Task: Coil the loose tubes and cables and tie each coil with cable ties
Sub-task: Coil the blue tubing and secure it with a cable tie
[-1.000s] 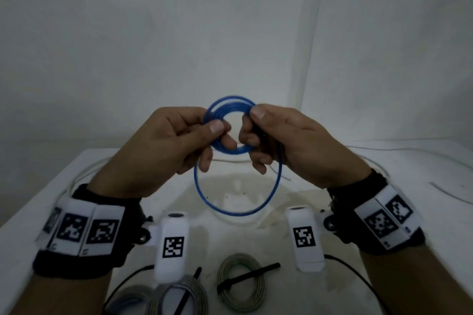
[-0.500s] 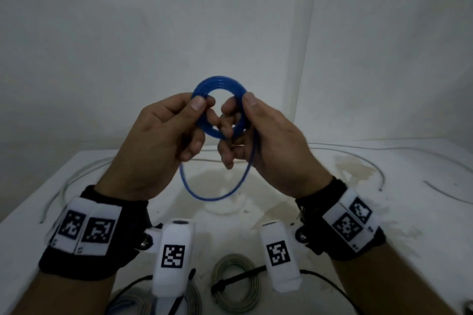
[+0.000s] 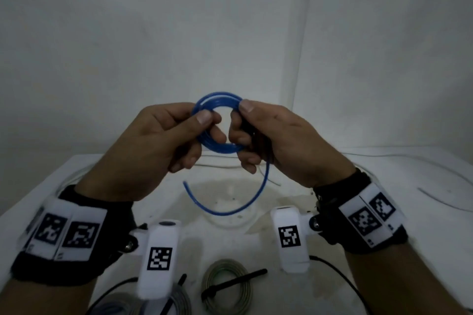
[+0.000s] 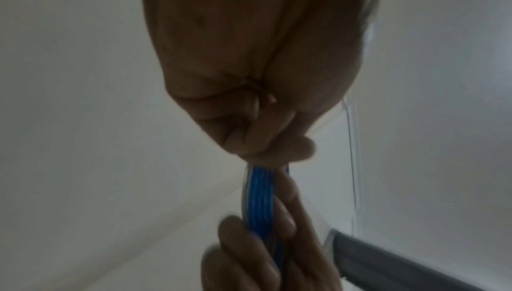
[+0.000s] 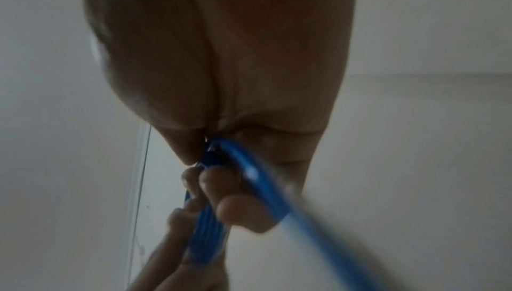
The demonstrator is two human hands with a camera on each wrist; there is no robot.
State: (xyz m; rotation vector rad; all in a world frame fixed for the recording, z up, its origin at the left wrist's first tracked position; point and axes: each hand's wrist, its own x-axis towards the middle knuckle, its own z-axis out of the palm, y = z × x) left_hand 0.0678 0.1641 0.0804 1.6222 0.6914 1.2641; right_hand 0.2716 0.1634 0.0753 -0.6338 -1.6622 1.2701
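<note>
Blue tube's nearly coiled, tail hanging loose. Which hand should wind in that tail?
Right, probably. The loose tail leaves the blue coil under the right hand; the left hand pinches the coil's far side.

Our bench, plain as it gets

We've got a white table (image 3: 409, 169) with a brownish stain (image 3: 225, 188) in the middle, sitting in a corner of bare white walls (image 3: 153, 33).
</note>
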